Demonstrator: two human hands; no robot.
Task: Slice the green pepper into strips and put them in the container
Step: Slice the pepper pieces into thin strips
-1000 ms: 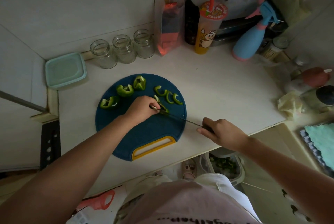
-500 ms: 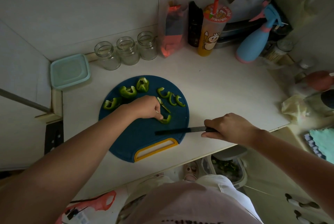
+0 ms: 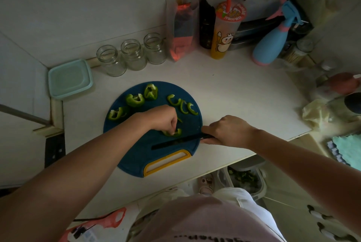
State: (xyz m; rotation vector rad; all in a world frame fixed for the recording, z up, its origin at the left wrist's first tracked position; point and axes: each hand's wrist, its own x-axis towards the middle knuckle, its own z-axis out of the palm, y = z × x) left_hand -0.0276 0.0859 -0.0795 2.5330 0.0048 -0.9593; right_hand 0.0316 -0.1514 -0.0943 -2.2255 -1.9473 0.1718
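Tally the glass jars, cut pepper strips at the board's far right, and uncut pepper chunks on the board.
Glass jars: 3
Cut strips: 4
Uncut chunks: 3
Total: 10
Excluded: the piece under the left hand; the right hand holds the knife.

3 clear glass jars (image 3: 133,55); matt plastic cutting board (image 3: 136,152).

Left hand (image 3: 163,118) pinching pepper piece (image 3: 172,132), right hand (image 3: 227,131) gripping knife (image 3: 175,142)
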